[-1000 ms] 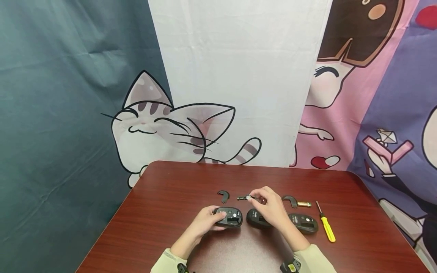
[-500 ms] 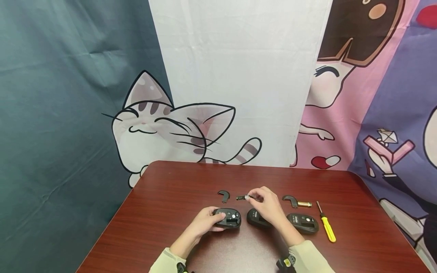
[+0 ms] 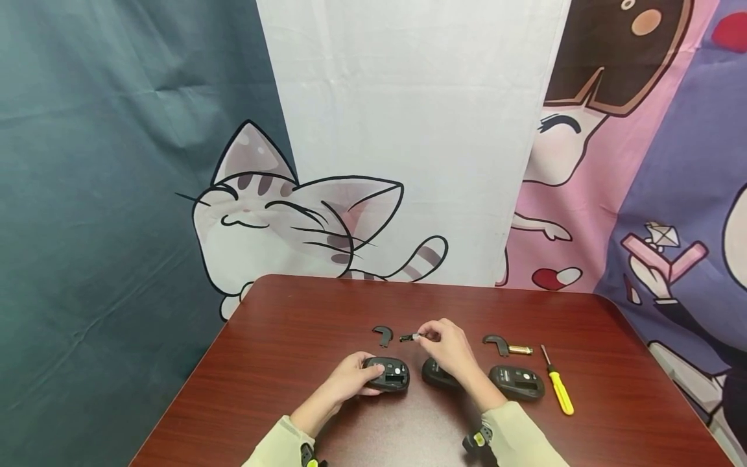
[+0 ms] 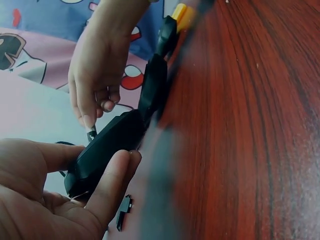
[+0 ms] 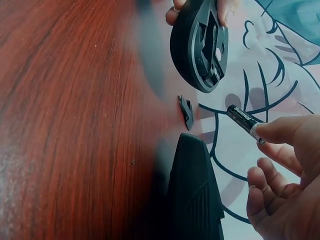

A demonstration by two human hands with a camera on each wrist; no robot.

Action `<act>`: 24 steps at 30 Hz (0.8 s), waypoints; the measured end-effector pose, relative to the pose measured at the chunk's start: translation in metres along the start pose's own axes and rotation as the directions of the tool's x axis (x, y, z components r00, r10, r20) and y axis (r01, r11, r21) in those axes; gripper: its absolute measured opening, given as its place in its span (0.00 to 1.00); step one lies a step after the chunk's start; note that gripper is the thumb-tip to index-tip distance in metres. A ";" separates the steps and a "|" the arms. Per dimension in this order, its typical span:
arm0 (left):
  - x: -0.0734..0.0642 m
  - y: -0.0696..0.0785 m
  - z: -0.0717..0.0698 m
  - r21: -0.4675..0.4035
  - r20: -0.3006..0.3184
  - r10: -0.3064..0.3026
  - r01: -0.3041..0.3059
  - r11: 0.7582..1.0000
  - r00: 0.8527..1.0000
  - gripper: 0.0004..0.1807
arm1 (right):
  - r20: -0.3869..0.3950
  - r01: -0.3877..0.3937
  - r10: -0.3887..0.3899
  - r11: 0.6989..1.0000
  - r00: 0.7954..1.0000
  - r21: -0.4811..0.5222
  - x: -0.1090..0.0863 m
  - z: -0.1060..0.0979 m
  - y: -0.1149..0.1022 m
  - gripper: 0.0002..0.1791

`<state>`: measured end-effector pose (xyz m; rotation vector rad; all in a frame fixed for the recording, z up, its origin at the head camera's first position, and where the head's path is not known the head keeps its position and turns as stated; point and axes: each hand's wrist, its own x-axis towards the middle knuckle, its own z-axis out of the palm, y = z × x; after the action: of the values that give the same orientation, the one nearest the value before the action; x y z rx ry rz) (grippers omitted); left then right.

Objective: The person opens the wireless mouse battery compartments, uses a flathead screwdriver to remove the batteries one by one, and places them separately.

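Observation:
My left hand (image 3: 352, 376) grips a black computer mouse (image 3: 392, 375), its underside turned up and its battery slot uncovered. In the right wrist view that hollow slot in the held mouse (image 5: 206, 47) faces my right hand. Between thumb and forefinger my right hand (image 3: 448, 347) pinches one end of a dark battery (image 5: 243, 120). The battery points left, a short way beyond the held mouse. Beneath my right hand lies a second mouse (image 3: 436, 374), partly hidden by it. A third mouse (image 3: 517, 383) lies underside up to the right, its slot showing.
A curved black battery cover (image 3: 383, 335) lies behind the held mouse. Another cover (image 3: 497, 344) sits on the right beside a gold battery (image 3: 520, 349). A yellow-handled screwdriver (image 3: 558, 386) rests at the far right of the brown table (image 3: 262, 376). Printed cloth hangs behind.
My right hand has moved slightly left with the battery, nearer the held mouse. The left hand and its mouse have shifted a little left too.

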<state>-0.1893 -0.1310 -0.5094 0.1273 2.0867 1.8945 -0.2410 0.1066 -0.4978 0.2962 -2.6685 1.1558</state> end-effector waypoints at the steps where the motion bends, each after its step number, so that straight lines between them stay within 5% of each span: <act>1: 0.001 0.000 0.000 0.004 -0.001 0.000 0.000 1.000 1.000 0.21 | 0.005 -0.005 0.005 1.000 1.000 -0.010 0.001 0.001 0.000 0.06; 24: 0.004 -0.004 -0.001 0.046 -0.013 -0.031 0.032 0.998 0.999 0.19 | 0.039 -0.015 0.021 0.990 0.999 -0.139 0.015 0.020 0.000 0.04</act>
<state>-0.1931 -0.1317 -0.5145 0.0934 2.1281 1.8344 -0.2578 0.0908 -0.5067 0.2745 -2.7748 0.9731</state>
